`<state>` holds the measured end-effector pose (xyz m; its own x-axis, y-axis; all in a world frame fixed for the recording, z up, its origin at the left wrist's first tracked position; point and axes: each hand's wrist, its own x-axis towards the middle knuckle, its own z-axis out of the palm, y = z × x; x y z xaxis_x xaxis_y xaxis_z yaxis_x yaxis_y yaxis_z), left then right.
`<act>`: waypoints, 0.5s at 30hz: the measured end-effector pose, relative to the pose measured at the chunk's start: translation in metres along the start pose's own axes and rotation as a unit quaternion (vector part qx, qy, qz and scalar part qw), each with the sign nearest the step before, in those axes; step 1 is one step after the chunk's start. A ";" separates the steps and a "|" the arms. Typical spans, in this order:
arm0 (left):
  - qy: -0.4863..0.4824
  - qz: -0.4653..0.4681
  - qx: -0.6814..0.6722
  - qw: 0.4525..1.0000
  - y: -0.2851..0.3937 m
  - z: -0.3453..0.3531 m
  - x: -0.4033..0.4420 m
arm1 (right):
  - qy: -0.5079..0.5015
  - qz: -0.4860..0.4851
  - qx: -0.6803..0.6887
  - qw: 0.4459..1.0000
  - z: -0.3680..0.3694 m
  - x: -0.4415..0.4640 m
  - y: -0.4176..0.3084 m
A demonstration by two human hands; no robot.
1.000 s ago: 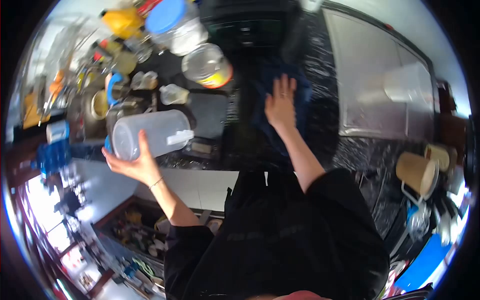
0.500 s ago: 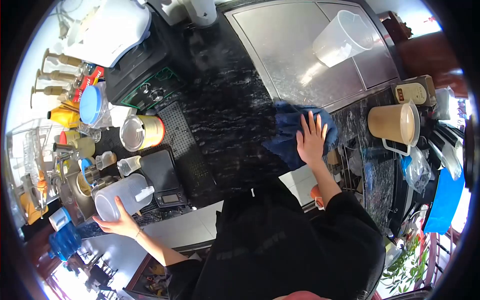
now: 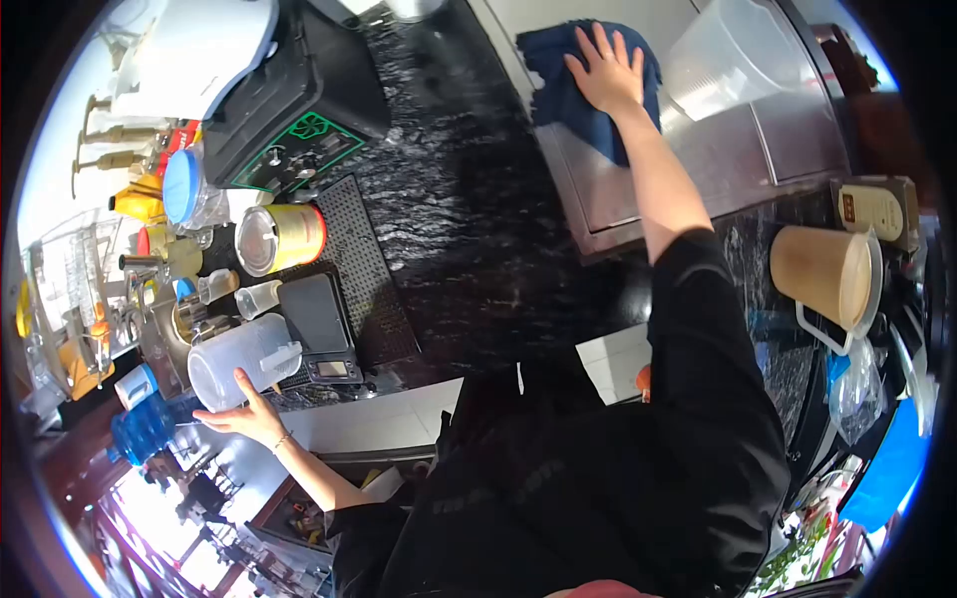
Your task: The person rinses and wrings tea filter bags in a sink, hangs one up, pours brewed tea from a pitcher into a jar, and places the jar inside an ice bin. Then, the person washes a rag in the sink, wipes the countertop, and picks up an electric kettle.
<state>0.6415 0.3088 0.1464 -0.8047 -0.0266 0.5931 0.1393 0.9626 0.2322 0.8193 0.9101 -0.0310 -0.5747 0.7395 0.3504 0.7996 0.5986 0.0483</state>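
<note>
My right hand [image 3: 608,78] lies flat with spread fingers on a dark blue cloth [image 3: 578,75]. The cloth rests on a stainless steel panel [image 3: 688,184] set on the counter. Close by the cloth stands a clear plastic jug [image 3: 738,60]. On the left, a second clear jug [image 3: 229,364] has my left hand [image 3: 249,414] against its near side. That hand's thumb touches the jug; its other fingers stretch out past the edge, and I cannot make out a grip. Beside this jug sits a black digital scale [image 3: 314,314].
A yellow and red can [image 3: 282,239] stands by a black perforated mat [image 3: 364,269]. Behind it is a black machine [image 3: 309,110] with a green outline. To the right is a jug of light brown liquid [image 3: 817,279]. The black counter [image 3: 469,229] runs between them.
My right hand has moved forward with the blue cloth, from the counter's edge onto the steel panel. My left hand stays by its jug. The whole view has shifted slightly.
</note>
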 end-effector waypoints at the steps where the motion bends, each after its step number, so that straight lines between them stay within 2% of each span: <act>1: -0.006 0.009 -0.005 1.000 0.005 -0.004 -0.005 | 0.019 0.003 -0.013 1.000 -0.004 0.001 -0.003; 3: 0.054 0.098 0.047 0.993 0.017 -0.013 -0.014 | 0.035 -0.005 0.007 0.999 -0.026 -0.005 -0.004; 6: 0.110 0.218 -0.003 0.970 0.058 -0.024 -0.037 | 0.032 0.022 0.044 0.998 -0.074 -0.031 -0.009; 10: 0.079 0.345 -0.139 0.925 0.081 -0.008 -0.055 | 0.032 0.083 0.081 0.993 -0.119 -0.065 -0.015; 12: 0.028 0.395 -0.186 0.899 0.106 -0.012 -0.074 | 0.032 0.112 0.090 0.989 -0.140 -0.078 -0.019; 15: -0.053 0.410 -0.305 0.858 0.118 -0.004 -0.099 | 0.021 0.162 0.090 0.982 -0.169 -0.102 -0.022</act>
<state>0.7399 0.4242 0.1184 -0.3365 0.6481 0.6832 0.9333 0.3260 0.1505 0.8896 0.7689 0.0906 -0.2851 0.8889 0.3585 0.8930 0.3822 -0.2375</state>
